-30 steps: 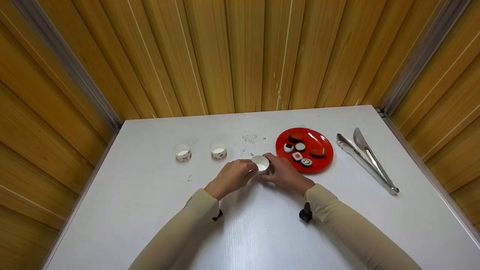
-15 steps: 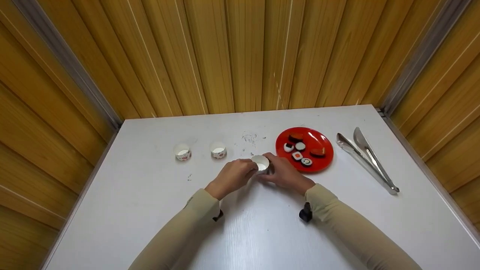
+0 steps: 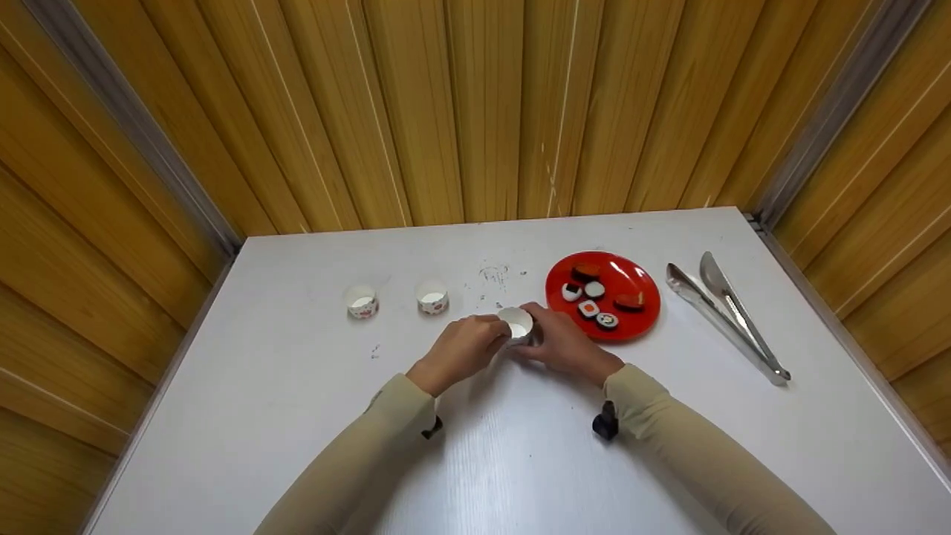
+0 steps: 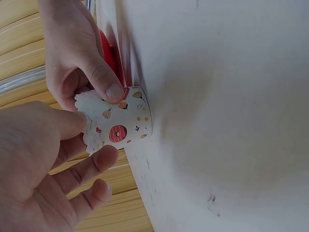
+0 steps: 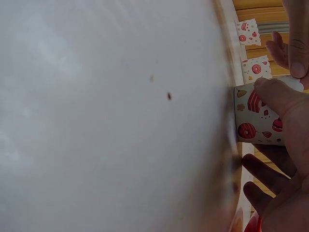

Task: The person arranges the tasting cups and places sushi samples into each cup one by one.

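Both hands hold one paper cup (image 3: 518, 325) upright on the white table, its scalloped rim upward and its wall printed with donuts and cake. In the left wrist view the left hand (image 4: 43, 159) pinches the rim between thumb and fingers. The right hand (image 3: 568, 342) grips the cup's side; in the right wrist view its thumb lies along the printed wall (image 5: 256, 116). The left hand (image 3: 462, 349) is on the cup's left in the head view. What the cup's rim layers consist of, one cup or several nested, I cannot tell.
Two more printed cups (image 3: 362, 303) (image 3: 432, 299) stand to the left. At right are a red plate (image 3: 639, 323) bearing several sushi pieces and metal tongs (image 3: 732, 323) lying spread. Wood-patterned walls (image 3: 483, 111) border the table's back and sides.
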A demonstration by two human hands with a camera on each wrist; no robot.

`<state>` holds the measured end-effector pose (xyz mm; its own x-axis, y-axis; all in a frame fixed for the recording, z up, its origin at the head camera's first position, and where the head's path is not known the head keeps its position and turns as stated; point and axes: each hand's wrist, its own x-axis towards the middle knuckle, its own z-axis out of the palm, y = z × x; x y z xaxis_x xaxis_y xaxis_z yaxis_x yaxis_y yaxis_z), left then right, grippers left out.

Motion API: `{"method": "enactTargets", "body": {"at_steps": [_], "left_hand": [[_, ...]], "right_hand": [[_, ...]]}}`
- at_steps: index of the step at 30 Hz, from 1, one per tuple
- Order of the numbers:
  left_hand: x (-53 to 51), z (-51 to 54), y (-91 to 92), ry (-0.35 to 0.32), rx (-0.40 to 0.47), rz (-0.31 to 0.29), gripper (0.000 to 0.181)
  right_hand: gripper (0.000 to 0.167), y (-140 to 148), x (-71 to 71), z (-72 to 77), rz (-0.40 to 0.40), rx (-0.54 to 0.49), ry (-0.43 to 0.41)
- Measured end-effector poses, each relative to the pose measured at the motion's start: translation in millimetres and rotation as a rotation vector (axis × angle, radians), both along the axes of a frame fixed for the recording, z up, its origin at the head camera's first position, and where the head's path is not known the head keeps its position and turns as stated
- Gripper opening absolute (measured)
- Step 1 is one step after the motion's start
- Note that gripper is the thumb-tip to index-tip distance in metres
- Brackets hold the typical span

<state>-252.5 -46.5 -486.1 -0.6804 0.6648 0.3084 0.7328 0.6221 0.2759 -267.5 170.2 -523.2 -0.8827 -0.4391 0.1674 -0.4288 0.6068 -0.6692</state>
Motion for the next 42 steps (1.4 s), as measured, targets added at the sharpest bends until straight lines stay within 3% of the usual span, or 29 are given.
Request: {"method": "enactTargets", "body": {"at_steps": [10,15,24,30,34,42], "left_hand": [[-1.5,5.8,-0.5,0.004,0.051,-0.031,0.008],[-2.8,16.1,-1.8,0.007,0.114,-0.053,0.008],[-8.9,33.2,-2.7,0.025,0.206,-0.015,0.01],[-18.9,29.9,-5.6,0.11,0.234,0.009,0.007],[-26.0,24.7,-7.4,0.133,0.247,0.042,0.005],[-40.4,16.5,-8.0,0.101,0.229,0.118,0.007]], "right_hand": [[0.06,0,2.6,2.2,-0.018,-0.002,-0.034],[0.061,1,4.0,2.1,-0.035,0.019,-0.044],[0.065,2,5.4,4.8,-0.053,0.035,-0.114],[0.06,4,7.0,1.7,-0.005,0.003,-0.039],[0.058,4,8.6,1.1,0.0,-0.004,-0.037],[0.062,4,12.1,1.3,-0.014,0.012,-0.058]]}}
